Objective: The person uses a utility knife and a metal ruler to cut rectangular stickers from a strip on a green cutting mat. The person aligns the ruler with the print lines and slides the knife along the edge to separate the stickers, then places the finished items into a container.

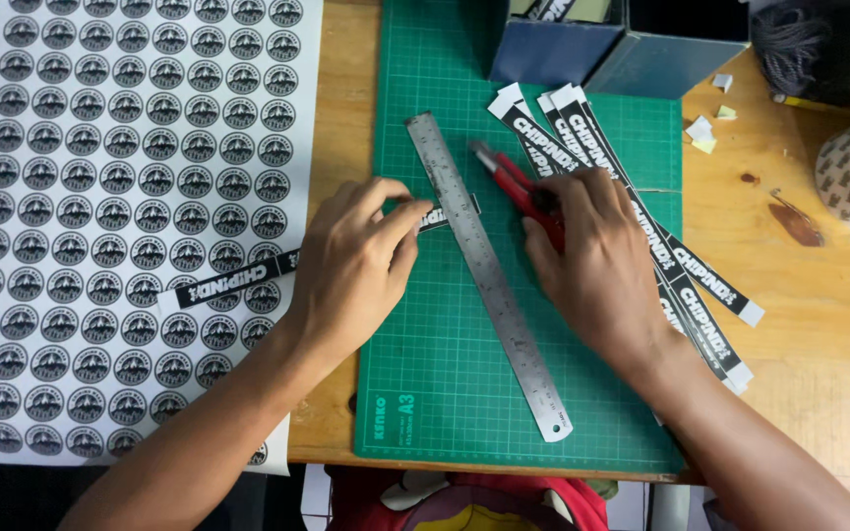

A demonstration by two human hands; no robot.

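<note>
Seen from above, a person's two bare forearms reach up from the near edge of a wooden bench (819, 393) onto a green cutting mat (445, 364). A steel ruler (484, 270) lies slantwise on the mat between the hands. The left hand (356, 261), fingers spread apart, presses a narrow black-and-white label strip (238, 279) flat just left of the ruler; the strip runs from under the ruler out across a large sheet of round stickers (120, 197) at the left. The right hand (592, 256) is closed around a red utility knife (514, 182), its tip beside the ruler's right edge. Under and beyond that hand, a fan of cut label strips (700, 275) lies across mat and bench. Farther back stand two blue boxes (592, 54), with small paper scraps (705, 133) to the right.
</note>
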